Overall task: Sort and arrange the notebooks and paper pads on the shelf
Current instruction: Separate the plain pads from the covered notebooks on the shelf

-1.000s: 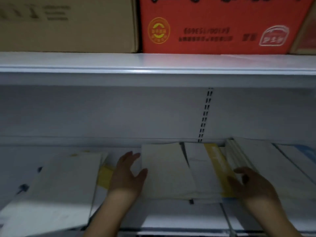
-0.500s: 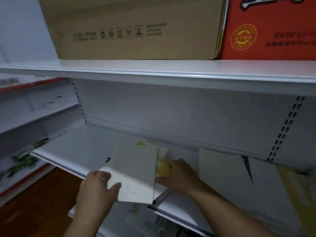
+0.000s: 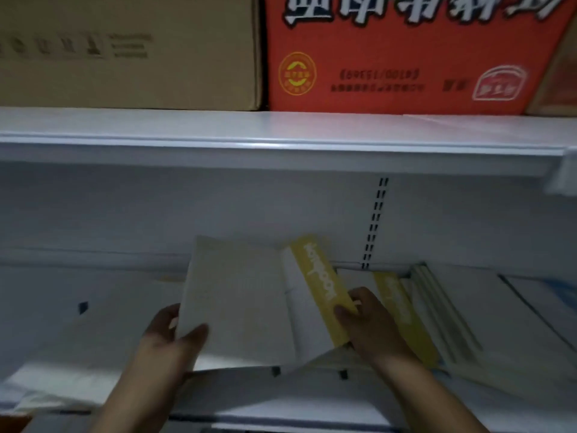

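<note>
Both my hands hold paper items lifted over the white shelf (image 3: 281,398). My left hand (image 3: 175,335) grips the lower left corner of a plain cream notebook (image 3: 237,304). A white pad with a yellow band (image 3: 321,289) lies partly under that notebook, and my right hand (image 3: 365,320) pinches the band's near edge. To the right, a second yellow-banded pad (image 3: 402,314) lies flat on a pile. Beyond it a stack of pale notebooks (image 3: 462,314) fans out toward the right.
A white sheet or pad (image 3: 78,354) lies at the left of the shelf. The upper shelf (image 3: 281,129) hangs low overhead, carrying a brown carton (image 3: 131,51) and a red carton (image 3: 406,54). A slotted upright (image 3: 374,223) runs down the back wall.
The view has swung back right. My hands have carried the cream notebook and the yellow-banded pad from the left of the shelf to its middle, beside the right-hand piles.
</note>
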{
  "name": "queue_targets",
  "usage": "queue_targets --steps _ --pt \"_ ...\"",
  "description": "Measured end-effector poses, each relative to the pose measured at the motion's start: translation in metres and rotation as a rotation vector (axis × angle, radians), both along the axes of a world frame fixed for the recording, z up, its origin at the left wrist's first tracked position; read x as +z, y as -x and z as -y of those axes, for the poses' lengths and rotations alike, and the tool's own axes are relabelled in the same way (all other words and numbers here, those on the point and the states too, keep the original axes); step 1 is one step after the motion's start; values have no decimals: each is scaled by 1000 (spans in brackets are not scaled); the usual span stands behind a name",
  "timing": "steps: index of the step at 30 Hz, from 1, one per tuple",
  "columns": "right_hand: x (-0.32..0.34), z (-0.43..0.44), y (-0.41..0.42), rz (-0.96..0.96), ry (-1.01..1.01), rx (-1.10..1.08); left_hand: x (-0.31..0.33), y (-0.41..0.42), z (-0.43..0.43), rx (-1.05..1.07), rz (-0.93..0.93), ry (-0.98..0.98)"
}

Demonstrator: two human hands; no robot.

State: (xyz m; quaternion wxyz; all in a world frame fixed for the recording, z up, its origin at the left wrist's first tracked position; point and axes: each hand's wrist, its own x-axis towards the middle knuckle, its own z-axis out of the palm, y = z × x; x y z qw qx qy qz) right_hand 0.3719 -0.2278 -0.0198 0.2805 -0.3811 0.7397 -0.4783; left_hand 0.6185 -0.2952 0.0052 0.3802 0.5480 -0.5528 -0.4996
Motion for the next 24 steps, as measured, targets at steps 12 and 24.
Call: queue_targets --steps 12,24 --pt "-15 -55 84 -826 -529 -273 -46 91 10 -146 356 317" --pt "-8 77 -123 -515 -39 473 -27 -111 39 193 1029 219"
